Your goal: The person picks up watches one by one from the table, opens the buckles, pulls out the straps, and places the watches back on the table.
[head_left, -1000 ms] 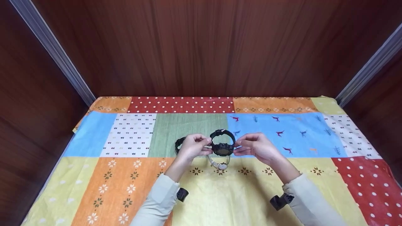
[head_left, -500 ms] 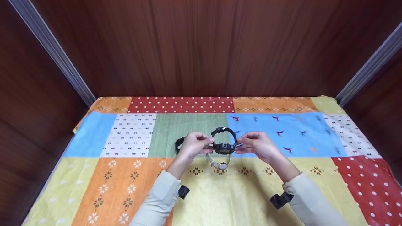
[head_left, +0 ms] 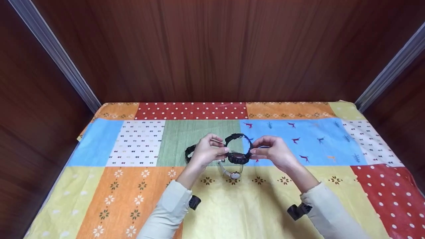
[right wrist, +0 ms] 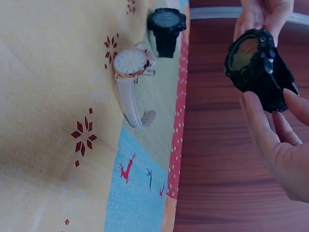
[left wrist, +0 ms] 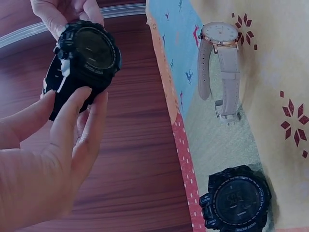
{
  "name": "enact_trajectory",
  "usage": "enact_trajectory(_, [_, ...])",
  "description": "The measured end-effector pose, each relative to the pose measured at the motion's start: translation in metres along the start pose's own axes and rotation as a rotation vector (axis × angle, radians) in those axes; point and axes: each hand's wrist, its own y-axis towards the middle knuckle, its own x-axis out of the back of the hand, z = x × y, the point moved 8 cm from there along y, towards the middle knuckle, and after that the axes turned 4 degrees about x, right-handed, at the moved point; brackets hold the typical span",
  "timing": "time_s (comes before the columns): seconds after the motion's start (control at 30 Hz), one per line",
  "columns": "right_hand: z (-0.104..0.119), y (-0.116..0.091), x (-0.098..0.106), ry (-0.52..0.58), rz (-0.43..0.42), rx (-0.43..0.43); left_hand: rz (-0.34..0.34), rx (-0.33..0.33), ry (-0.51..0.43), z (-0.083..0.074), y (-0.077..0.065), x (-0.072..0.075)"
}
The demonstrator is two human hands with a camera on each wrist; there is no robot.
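Observation:
Between both hands a black digital wristwatch [head_left: 238,158] is held up off the cloth, its strap looped upward. My left hand [head_left: 207,151] pinches its strap from the left with thumb and fingers; my right hand [head_left: 274,152] pinches the other side. The left wrist view shows the round dark dial of the held watch [left wrist: 94,48] facing the camera. Below it on the cloth lies a wristwatch with a pale strap, white dial and rose-gold case [head_left: 235,175]. A second black digital watch [head_left: 189,153] lies partly hidden behind my left hand, and shows fully dialled in the left wrist view [left wrist: 236,200].
A patchwork-print tablecloth [head_left: 132,192] covers the table. Dark wood panels [head_left: 212,49] stand behind and at both sides, with metal strips [head_left: 59,53] at the corners. Black wrist cameras [head_left: 195,202] sit on both sleeves.
The held watch has shifted slightly to the right and turned, its dial tilting differently. Finger positions of both hands on it have changed a little. The watches on the cloth stay put.

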Motion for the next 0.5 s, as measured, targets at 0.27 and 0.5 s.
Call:
enact_trajectory(0.27, [0.0057,-0.001,0.0018,-0.164,0.028,0.067,0.038,-0.01,0.05,-0.0035,-0.0039,-0.0046])
enact_trajectory(0.5, [0.0083,-0.001,0.0007,-0.221,0.048,0.106,0.063,-0.041,0.103,-0.0066,-0.0071,-0.0086])
